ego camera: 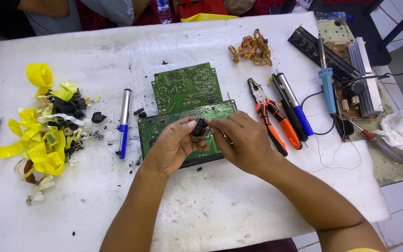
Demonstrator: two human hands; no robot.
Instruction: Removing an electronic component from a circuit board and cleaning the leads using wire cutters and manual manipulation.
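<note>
Both hands pinch small black plastic component (199, 127) between them: left hand (173, 145) and right hand (241, 140) equally near, above green circuit board (164, 125); long axis roughly vertical.

Lower circuit board (164, 125) partly under both hands (small black part (199, 127) mostly covered by fingers).

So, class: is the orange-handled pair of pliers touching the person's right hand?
Apart. The head view shows a strip of white foam sheet between the pliers and the right hand, which pinches a small black component together with the left hand.
</note>
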